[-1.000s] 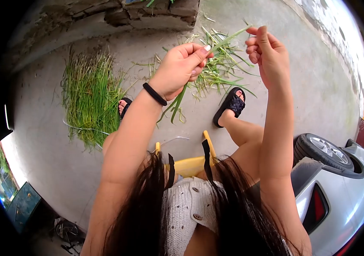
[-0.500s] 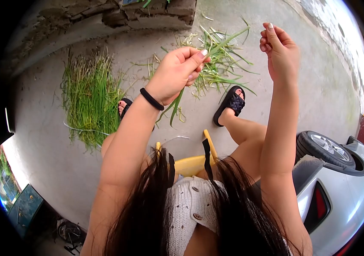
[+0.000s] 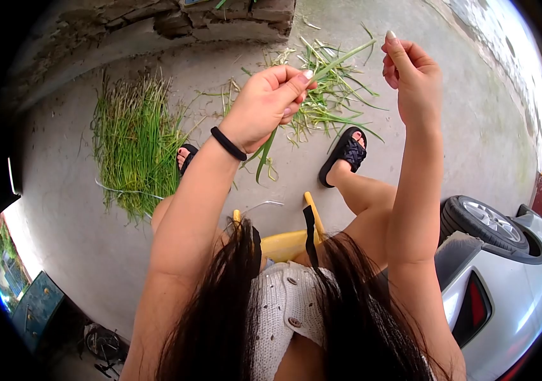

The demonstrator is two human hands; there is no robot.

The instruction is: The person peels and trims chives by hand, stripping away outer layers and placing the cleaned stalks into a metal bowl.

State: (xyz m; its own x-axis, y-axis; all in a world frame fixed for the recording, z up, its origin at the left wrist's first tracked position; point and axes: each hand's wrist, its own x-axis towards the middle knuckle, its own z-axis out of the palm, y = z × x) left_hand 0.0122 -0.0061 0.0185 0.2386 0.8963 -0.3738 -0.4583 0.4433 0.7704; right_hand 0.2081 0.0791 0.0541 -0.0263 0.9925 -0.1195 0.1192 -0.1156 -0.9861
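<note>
My left hand (image 3: 264, 105), with a black band at the wrist, is closed around a long green stalk (image 3: 344, 58) that looks like a scallion or chive. One end of the stalk points up and right toward my right hand; its leafy end hangs below my left palm. My right hand (image 3: 412, 73) is raised just beyond the stalk's tip, thumb and fingers pinched together. Whether anything small is between those fingertips is hidden. Beneath my hands, loose green stalks and pale trimmings (image 3: 341, 95) lie scattered on the concrete. At left is a thick bundle of green stalks (image 3: 134, 146).
A pale cord (image 3: 128, 192) runs across the bundle. My sandalled foot (image 3: 347, 155) rests near the scattered stalks. Between my legs is a yellow seat (image 3: 284, 244). A silver car part with a wheel (image 3: 487, 219) stands at right, and a broken masonry ledge (image 3: 220, 28) at the top.
My right hand has shifted slightly left, bringing its fingertips nearer the stalk's tip. My left hand has risen slightly and stays closed on the stalk.
</note>
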